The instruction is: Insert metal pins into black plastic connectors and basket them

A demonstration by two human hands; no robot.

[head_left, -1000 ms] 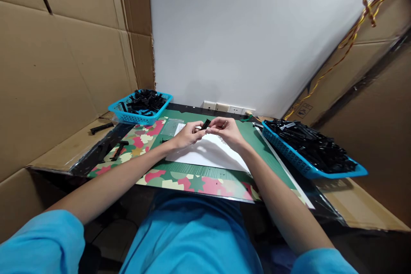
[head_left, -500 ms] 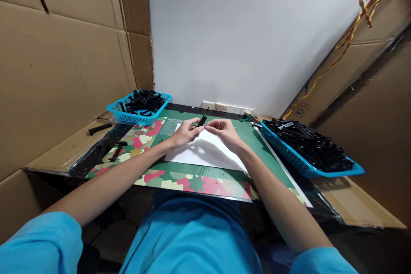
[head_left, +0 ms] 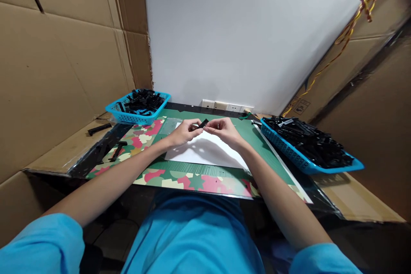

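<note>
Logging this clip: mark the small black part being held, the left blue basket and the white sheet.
small black part (head_left: 203,123), head view, its middle.
left blue basket (head_left: 128,117), head view, front wall.
white sheet (head_left: 205,154), head view, bare centre.

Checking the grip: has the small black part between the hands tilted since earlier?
Yes. The black part now lies flatter over the white sheet.

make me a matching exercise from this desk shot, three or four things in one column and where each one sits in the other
Things:
1. small black part
2. left blue basket
3. right blue basket
4. white sheet

Places:
A. at the right edge of the desk, heaped with black parts
B. flat on the green mat, under the hands
C. pinched between the left hand and the right hand
D. at the far left corner, by the cardboard wall

Pairs: 1-C, 2-D, 3-A, 4-B
</note>
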